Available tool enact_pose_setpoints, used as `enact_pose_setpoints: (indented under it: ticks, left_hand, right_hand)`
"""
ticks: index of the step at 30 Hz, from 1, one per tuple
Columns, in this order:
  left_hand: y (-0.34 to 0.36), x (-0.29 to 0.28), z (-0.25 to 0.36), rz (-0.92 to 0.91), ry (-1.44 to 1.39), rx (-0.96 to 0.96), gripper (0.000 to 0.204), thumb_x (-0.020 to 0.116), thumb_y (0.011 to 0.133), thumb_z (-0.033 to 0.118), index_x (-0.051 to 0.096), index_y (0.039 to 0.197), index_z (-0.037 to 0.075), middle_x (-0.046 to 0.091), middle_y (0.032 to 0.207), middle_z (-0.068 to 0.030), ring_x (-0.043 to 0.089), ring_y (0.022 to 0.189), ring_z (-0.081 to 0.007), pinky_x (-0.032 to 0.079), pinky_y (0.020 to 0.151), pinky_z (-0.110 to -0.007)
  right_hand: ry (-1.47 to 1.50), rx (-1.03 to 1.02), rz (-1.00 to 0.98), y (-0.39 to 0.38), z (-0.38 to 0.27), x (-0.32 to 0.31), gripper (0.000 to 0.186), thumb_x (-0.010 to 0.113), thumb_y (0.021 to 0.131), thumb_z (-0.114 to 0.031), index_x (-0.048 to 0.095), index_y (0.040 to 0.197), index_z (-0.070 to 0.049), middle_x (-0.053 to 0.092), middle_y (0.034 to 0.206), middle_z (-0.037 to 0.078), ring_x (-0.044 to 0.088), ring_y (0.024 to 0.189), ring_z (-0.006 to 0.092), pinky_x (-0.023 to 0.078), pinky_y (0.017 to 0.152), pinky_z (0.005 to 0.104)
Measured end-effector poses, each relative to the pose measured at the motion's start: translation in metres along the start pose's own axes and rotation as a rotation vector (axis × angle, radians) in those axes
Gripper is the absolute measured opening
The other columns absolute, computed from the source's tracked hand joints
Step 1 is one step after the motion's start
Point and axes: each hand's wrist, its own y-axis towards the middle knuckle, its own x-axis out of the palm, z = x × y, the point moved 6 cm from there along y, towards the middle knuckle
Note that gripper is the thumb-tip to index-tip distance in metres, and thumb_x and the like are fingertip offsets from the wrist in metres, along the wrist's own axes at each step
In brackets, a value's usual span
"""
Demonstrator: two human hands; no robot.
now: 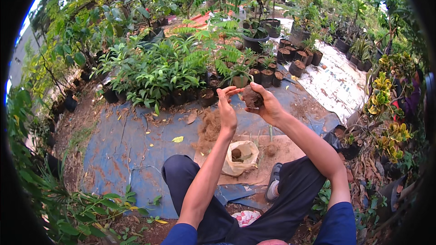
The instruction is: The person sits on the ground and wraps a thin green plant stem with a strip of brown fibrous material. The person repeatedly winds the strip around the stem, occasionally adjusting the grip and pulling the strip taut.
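Observation:
A dark brown ball of soil [252, 97] is held up in front of me, over the tarp. My right hand [269, 105] is closed around its right side, thumb on top and fingers below. On the other side my left hand [228, 112] is raised with its fingers stretched toward the ball; whether the fingertips touch it I cannot tell. Below my hands stands a pale sack [246, 152] with its top rolled down, and a brown lump [236, 154] lies in it. Loose brown fibre [210, 129] is heaped left of the sack.
A blue tarp [118, 149] covers the ground, with a brown sheet [254, 177] under the sack. A small fibre clump [271, 149] lies right of the sack. Leafy potted plants [159, 70] and soil-filled black pots [297, 67] line the far edge. A shrub [381, 97] grows at right.

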Motion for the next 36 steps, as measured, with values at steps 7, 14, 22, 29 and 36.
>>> enact_pose_setpoints:
  ticks: [7,14,22,29,36]
  left_hand:
    - [0.001,-0.003,-0.007,-0.001,-0.022,-0.043,0.072,0.015,0.103,0.059,0.061,0.111,0.004,0.067,0.107,-0.0093,0.055,0.108,-0.0193,0.032,0.097,-0.037]
    - [0.0,0.0,-0.009,-0.013,-0.018,-0.064,0.072,0.015,0.102,0.059,0.061,0.111,0.004,0.067,0.107,-0.0096,0.056,0.107,-0.0199,0.032,0.097,-0.038]
    - [0.002,0.0,-0.013,-0.011,-0.002,-0.06,0.072,0.015,0.102,0.059,0.061,0.11,0.004,0.067,0.108,-0.0089,0.056,0.107,-0.02,0.033,0.097,-0.038]
    - [0.005,-0.008,-0.018,0.043,-0.065,-0.107,0.071,0.019,0.101,0.062,0.062,0.106,0.005,0.067,0.104,-0.0077,0.056,0.104,-0.0192,0.034,0.094,-0.037]
    - [0.004,-0.016,-0.025,0.142,-0.138,-0.233,0.069,0.023,0.1,0.063,0.061,0.1,0.006,0.069,0.098,-0.0072,0.058,0.097,-0.0171,0.038,0.087,-0.035]
  right_hand:
    - [0.219,-0.073,-0.099,-0.001,-0.003,0.01,0.044,0.063,0.091,-0.039,0.058,0.117,-0.004,0.064,0.105,0.005,0.065,0.096,0.0146,0.057,0.083,0.0349]
    - [0.142,-0.079,-0.024,0.007,-0.005,0.001,0.048,0.061,0.093,-0.047,0.057,0.111,-0.002,0.066,0.093,0.006,0.067,0.08,0.0149,0.059,0.066,0.0263]
    - [0.102,-0.115,-0.014,0.009,-0.007,0.002,0.051,0.057,0.095,-0.05,0.058,0.111,-0.002,0.066,0.095,0.007,0.066,0.088,0.0171,0.058,0.078,0.034]
    - [0.16,-0.017,0.027,0.008,0.006,-0.002,0.047,0.062,0.091,-0.047,0.061,0.11,-0.005,0.066,0.099,0.007,0.063,0.097,0.0156,0.052,0.082,0.0348]
    - [0.293,0.057,0.159,0.008,0.007,-0.004,0.046,0.07,0.085,-0.045,0.061,0.105,-0.005,0.065,0.092,0.007,0.065,0.085,0.0166,0.052,0.063,0.0292]
